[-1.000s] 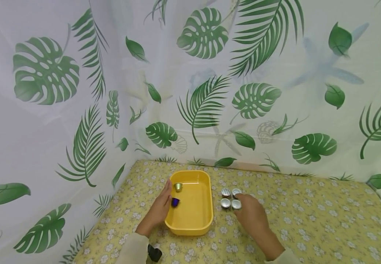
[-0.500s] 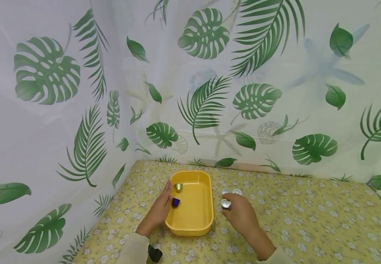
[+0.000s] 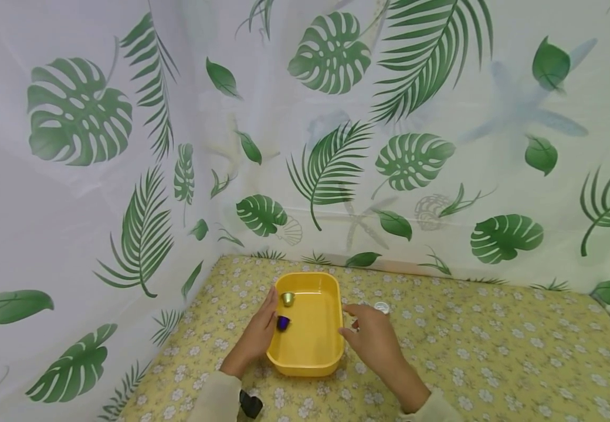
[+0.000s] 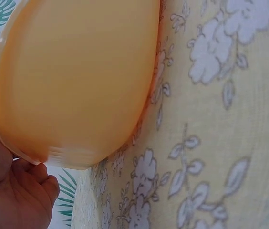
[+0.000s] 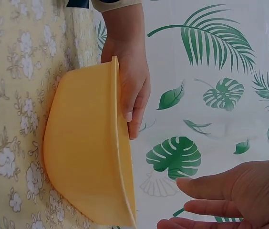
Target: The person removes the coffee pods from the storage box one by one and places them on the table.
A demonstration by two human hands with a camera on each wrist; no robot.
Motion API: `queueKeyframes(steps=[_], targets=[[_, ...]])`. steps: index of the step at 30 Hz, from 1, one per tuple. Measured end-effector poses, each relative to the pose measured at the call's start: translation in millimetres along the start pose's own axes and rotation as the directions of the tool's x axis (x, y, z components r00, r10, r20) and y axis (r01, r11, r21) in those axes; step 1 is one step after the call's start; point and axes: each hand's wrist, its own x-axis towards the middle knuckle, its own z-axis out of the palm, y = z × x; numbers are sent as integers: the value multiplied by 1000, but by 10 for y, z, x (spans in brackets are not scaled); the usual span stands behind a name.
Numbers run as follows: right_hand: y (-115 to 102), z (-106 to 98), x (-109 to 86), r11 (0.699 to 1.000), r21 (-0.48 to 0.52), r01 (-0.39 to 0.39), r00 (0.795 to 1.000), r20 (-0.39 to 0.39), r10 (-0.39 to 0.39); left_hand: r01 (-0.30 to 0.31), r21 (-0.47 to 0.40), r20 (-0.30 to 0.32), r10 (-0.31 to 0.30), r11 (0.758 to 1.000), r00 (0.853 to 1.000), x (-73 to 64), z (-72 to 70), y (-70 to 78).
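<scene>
A yellow plastic basin (image 3: 312, 328) stands on the cloth. Inside, near its left wall, lie a green coffee capsule (image 3: 288, 299) and a dark purple coffee capsule (image 3: 283, 323). My left hand (image 3: 254, 337) holds the basin's left side, its fingers against the rim, as the left wrist view also shows. By the right rim is my right hand (image 3: 376, 340), thumb and fingers apart; nothing shows between them in the right wrist view. Behind this hand a silver-topped coffee capsule (image 3: 382, 307) is partly visible. Whatever lies under the hand is hidden.
A yellow flowered cloth (image 3: 495, 346) covers the table and stretches to the right. White leaf-printed curtains (image 3: 326, 176) stand close behind and on the left. A black strap (image 3: 250, 404) shows by the left sleeve (image 3: 215, 398).
My right hand has moved left from the silver-topped capsules to the basin's right rim. Several of those capsules no longer show. The left hand and the two capsules in the basin have stayed put.
</scene>
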Motion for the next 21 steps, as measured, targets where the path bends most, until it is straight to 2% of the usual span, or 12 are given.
queueKeyframes(steps=[6,13,21], targets=[[-84,29,34,999,52,-5,999,36,3,-1,-4,-5,1,1000,1000,3,9,-8],[-188,61,116,1000,-2,-1,992,128,1,2,0,-12,-2,1000,1000,4,35,-47],[-211,108,182,999,-8,38,987,156,-36,5,-8,-13,-5,1000,1000,7,36,-30]])
